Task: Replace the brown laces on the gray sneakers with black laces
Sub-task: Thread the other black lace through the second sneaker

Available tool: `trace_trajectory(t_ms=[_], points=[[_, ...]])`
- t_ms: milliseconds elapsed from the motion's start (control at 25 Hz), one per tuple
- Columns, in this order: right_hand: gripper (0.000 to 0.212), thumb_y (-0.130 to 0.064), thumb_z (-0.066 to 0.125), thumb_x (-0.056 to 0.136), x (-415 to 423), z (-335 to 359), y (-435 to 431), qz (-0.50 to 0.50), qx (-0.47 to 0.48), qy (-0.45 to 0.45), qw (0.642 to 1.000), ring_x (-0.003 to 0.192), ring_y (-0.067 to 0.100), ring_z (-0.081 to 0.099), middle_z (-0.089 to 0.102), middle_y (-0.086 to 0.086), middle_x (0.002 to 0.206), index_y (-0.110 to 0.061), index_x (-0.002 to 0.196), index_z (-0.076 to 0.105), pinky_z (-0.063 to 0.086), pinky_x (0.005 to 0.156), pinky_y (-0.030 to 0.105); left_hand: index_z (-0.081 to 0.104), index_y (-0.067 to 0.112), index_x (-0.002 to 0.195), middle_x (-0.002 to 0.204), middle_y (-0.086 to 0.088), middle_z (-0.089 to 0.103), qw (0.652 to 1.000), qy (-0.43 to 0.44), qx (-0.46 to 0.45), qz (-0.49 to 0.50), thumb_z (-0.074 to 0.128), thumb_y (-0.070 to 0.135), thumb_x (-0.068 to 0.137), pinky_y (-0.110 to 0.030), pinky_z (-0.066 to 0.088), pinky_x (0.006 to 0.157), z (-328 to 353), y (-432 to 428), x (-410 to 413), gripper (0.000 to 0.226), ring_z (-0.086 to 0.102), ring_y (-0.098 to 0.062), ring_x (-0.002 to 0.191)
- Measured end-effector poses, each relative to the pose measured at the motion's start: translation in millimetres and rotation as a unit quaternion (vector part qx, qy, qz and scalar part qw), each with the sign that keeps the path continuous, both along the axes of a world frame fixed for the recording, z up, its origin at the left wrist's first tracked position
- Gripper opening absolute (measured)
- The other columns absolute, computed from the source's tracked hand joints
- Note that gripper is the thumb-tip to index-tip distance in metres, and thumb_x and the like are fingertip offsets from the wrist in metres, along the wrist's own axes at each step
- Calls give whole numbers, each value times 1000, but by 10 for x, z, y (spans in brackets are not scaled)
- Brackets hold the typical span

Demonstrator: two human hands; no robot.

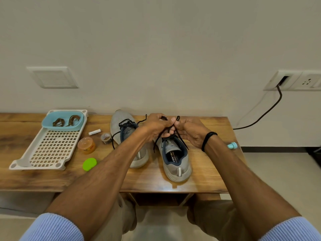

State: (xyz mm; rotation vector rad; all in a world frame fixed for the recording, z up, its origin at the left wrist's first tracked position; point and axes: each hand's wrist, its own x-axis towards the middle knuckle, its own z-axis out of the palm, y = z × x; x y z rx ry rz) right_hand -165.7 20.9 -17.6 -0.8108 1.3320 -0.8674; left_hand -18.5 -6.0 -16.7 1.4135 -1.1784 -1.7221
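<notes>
While pinching the black lace (157, 143) with left hand (156, 124) and right hand (189, 131) alike, just above the nearer sneaker (175, 162) on the desk (208, 171), could let the half-made knot slip loose through any slackened grip.

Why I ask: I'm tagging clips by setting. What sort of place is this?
Likely a home room: a wooden table against a plain wall, a socket panel with a cable running from it, and a perforated plastic tray.
</notes>
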Motion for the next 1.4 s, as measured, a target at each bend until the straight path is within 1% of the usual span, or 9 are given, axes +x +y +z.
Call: trace_trajectory(t_ms=[120, 280, 520, 680, 880, 1040, 1160, 1320, 1400], points=[[11, -7, 62, 90, 51, -52, -18, -84, 13, 40, 996, 68, 21, 62, 66, 9, 72, -3, 81, 68, 53, 67, 31, 67, 8, 94, 81, -7, 74, 973, -167, -145, -72, 81, 23, 81, -37, 58, 70, -36, -27, 23, 24, 69, -22, 74], [23, -29, 73, 85, 74, -174, -27, -70, -75, 252, 962, 65, 17, 61, 67, 2, 68, -15, 69, 67, 50, 62, 33, 67, 15, 100, 95, -2, 71, 906, -311, -258, -124, 78, 20, 82, -37, 55, 85, -4, 6, 8, 21, 66, -19, 93], [18, 0, 68, 85, -23, -47, 13, 99, -116, 236, 960, 76, 7, 64, 71, 1, 83, -9, 98, 75, 53, 73, 23, 62, 18, 109, 105, 0, 68, 904, -304, -271, -134, 70, 14, 88, -29, 51, 84, 2, -13, 47, 22, 62, -17, 98], [19, 1, 67, 87, -22, -14, 35, 42, -93, 201, 974, 61, 10, 52, 60, 2, 68, -12, 74, 70, 45, 56, 22, 65, 17, 106, 100, 0, 69, 899, -302, -283, -144, 71, 18, 90, -28, 49, 80, 7, -15, 51, 18, 63, -17, 94], [14, 0, 58, 90, 41, -3, 64, -17, -29, 144, 989, 56, 10, 41, 50, 2, 67, -13, 85, 60, 32, 44, 20, 65, 17, 106, 99, -1, 68, 899, -310, -276, -140, 69, 23, 92, -28, 46, 77, -9, -32, 59, 16, 61, -17, 90], [21, 1, 47, 93, 59, 122, 107, -2, 38, 74, 997, 72, 14, 47, 53, 5, 85, -19, 100, 47, 35, 61, 27, 70, 10, 98, 92, -5, 71, 904, -327, -240, -137, 67, 25, 93, -31, 48, 75, -65, -44, 85, 16, 63, -18, 87], [32, 10, 52, 90, 12, 187, 149, 47, 21, 39, 998, 81, 13, 57, 63, 0, 84, -21, 90, 58, 41, 73, 28, 74, 9, 96, 87, -5, 72, 938, -270, -187, -108, 69, 21, 91, -33, 52, 76, -75, -54, 109, 14, 63, -17, 79], [19, -6, 73, 85, 41, 96, 149, 55, -50, 125, 989, 78, 4, 60, 66, -2, 92, -15, 98, 63, 43, 52, 8, 72, 11, 81, 70, -2, 65, 958, -238, -128, -92, 67, 9, 89, -21, 46, 57, 8, -4, 95, 9, 57, -9, 61], [12, -17, 72, 88, 64, 47, 124, 38, -50, 118, 991, 71, 5, 58, 66, -1, 87, -17, 96, 63, 45, 53, 11, 72, 9, 81, 70, -4, 68, 967, -230, -81, -78, 64, 4, 87, -19, 41, 49, 24, 3, 90, 11, 58, -9, 60]])
